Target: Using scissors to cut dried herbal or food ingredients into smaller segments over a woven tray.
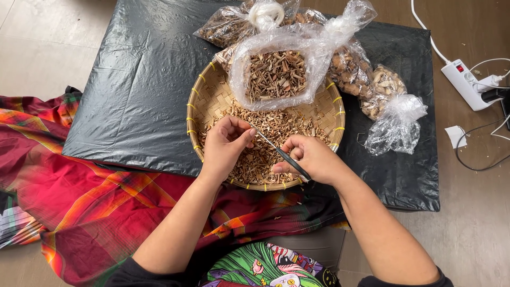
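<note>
The person's right hand (313, 158) grips black-handled scissors (281, 154), blades aimed at the left hand (226, 142), which pinches a small piece, too small to tell what. Both hover over the woven tray (204, 101) of chopped dry bits (265, 127). Risk: blade tips sit v. close to the left fingertips, a nick looks likely. The open bag (276, 74), just beyond the hands, could tip w/ a nudge.

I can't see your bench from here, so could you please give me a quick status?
Left hand pinching a small piece. Right hand holding scissors, tips at that piece. Both over woven tray of dried chips. Nothing in the way.
</note>
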